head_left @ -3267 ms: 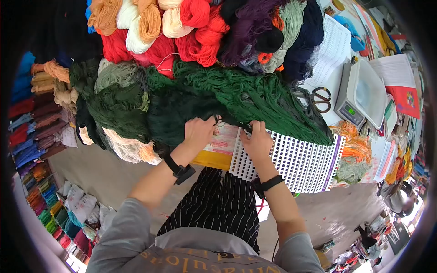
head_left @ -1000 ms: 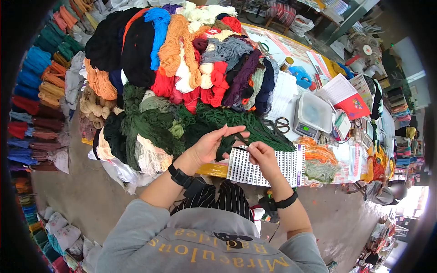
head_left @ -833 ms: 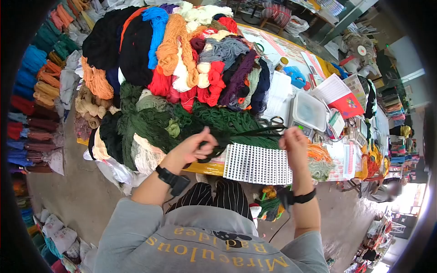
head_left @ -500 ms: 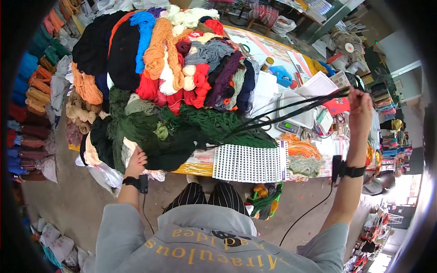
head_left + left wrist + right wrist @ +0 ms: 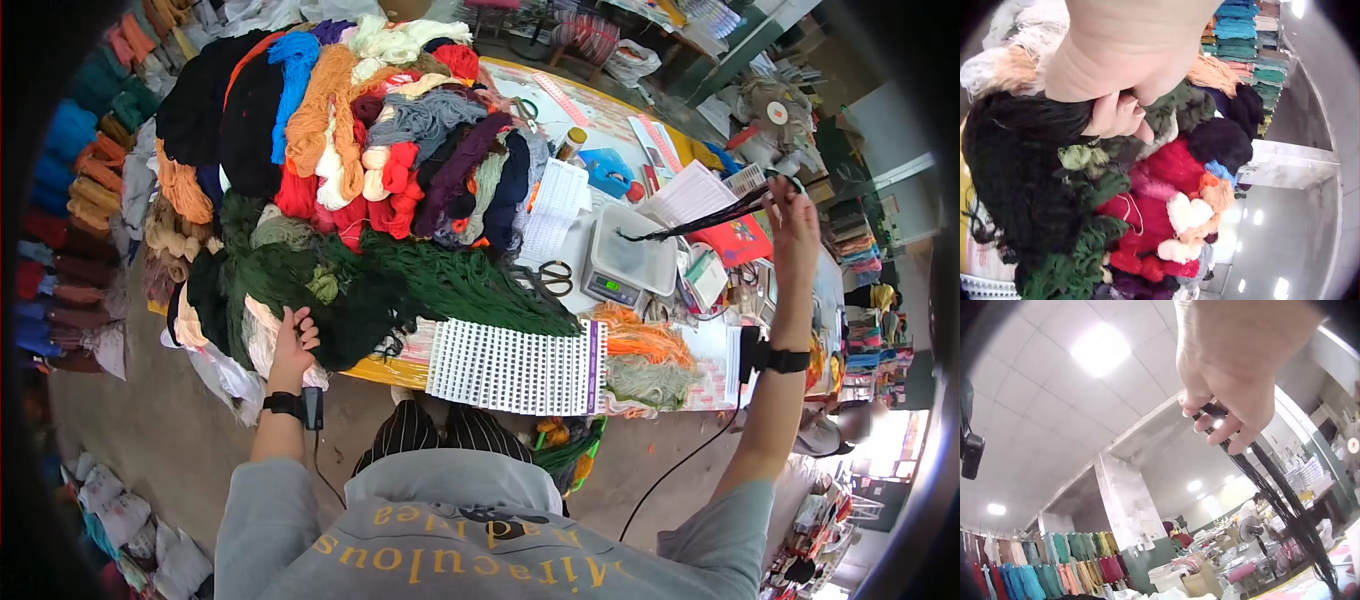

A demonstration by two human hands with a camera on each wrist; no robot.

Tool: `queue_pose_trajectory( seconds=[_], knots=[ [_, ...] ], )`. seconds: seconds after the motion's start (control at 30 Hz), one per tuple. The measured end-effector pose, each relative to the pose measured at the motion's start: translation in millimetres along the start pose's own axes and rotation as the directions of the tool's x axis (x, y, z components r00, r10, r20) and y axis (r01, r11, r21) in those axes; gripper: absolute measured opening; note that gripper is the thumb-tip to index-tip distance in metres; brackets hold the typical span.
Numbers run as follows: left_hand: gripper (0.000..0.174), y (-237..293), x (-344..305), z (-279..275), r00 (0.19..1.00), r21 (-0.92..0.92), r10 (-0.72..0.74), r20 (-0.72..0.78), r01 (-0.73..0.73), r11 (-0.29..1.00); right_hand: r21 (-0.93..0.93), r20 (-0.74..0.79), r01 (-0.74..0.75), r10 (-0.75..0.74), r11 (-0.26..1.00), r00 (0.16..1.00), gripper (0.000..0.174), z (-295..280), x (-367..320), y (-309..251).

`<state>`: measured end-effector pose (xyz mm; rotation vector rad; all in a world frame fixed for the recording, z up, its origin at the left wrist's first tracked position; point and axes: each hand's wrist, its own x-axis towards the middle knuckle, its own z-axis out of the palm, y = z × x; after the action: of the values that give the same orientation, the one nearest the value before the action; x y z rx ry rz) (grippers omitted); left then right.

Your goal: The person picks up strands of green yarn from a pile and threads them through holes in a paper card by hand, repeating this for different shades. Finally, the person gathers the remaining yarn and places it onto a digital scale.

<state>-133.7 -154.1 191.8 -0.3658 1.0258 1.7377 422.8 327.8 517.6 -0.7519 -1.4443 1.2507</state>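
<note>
My left hand (image 5: pixel 293 345) is at the near left of the yarn pile, its fingers curled round a dark green-black hank of yarn (image 5: pixel 1022 169), as the left wrist view shows. Far to the right, my right hand (image 5: pixel 793 225) is raised and pinches a bundle of dark yarn strands (image 5: pixel 715 217). That bundle trails leftward over the scale (image 5: pixel 625 255), its loose end apart from the hank. In the right wrist view the strands hang down from between thumb and fingers. A bright green hank (image 5: pixel 470 280) lies beside the dark one.
A punched white sample card (image 5: pixel 515 365) lies along the table's front edge, with orange yarn (image 5: pixel 640 335) right of it. Scissors (image 5: pixel 555 278) lie near the scale. Many coloured hanks (image 5: pixel 330 110) are heaped behind. A cable hangs from the right wrist camera.
My hands have moved wide apart, the right one far right and up. The dark strands, stretched from the hank half a second ago, now trail free from my right hand.
</note>
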Motion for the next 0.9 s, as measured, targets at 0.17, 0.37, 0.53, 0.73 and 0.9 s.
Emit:
queue_pose_trajectory(
  seconds=[0.17, 0.37, 0.53, 0.73, 0.9],
  knots=[
    [0.045, -34.6, -35.2, 66.0, 0.973, -0.034, -0.047, 0.226, 0.056, 0.998, -0.416, -0.052, -0.157, 0.149, 0.896, 0.987, 0.018, -56.8, -10.1, 150.4],
    [0.049, -72.0, -79.1, 144.9, 0.939, -0.023, -0.116, 0.325, 0.130, 0.991, -0.956, -0.036, -0.150, 0.408, 0.251, 0.912, 0.029, -78.8, -108.0, 329.3],
    [0.053, -91.7, -92.0, 185.3, 0.924, 0.057, -0.125, 0.360, 0.112, 0.992, -0.967, -0.013, -0.085, 0.285, 0.242, 0.958, 0.031, -86.8, -183.0, 378.4],
    [0.054, -113.7, -86.2, 206.0, 0.782, -0.056, -0.134, 0.608, 0.210, 0.976, -0.732, 0.098, -0.063, 0.196, 0.678, 0.976, 0.022, 21.1, -197.2, 247.9],
    [0.054, -124.3, -88.6, 222.4, 0.699, -0.021, -0.103, 0.708, 0.167, 0.986, -0.196, 0.444, -0.152, 0.226, 0.969, 0.867, 0.014, 176.1, -237.7, 151.6]
  ],
)
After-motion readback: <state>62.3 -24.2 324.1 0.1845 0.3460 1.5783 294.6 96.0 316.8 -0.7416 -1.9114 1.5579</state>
